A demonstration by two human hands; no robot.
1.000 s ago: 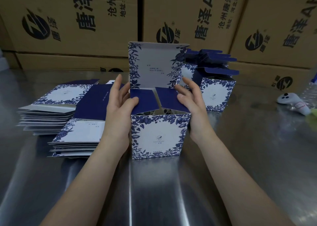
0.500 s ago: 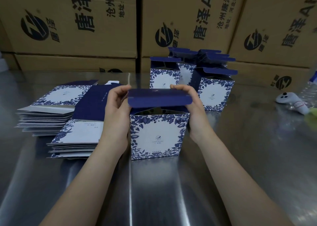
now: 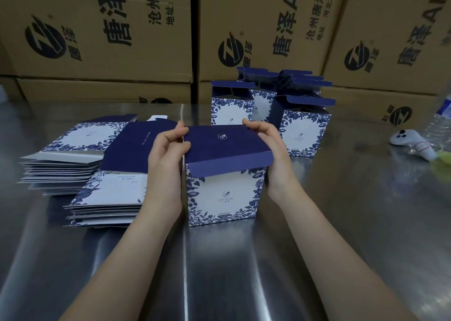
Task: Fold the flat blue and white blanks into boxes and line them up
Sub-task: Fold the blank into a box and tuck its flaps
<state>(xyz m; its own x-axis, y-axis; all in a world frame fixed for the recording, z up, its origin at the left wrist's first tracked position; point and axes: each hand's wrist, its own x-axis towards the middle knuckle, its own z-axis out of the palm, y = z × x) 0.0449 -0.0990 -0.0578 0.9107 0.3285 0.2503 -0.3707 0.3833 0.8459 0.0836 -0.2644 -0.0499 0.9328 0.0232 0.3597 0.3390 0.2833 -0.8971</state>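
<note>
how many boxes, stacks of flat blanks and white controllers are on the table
box being closed: 1
folded boxes at the back: at least 4, since the rear ones hide each other
stacks of flat blanks: 2
white controller: 1
total: at least 8

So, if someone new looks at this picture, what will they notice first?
First, the blue and white box in the centre, its dark blue lid gripped by the left hand and right hand. Next, the stacks of flat blanks to its left and the folded boxes standing behind it, lids open.
</note>
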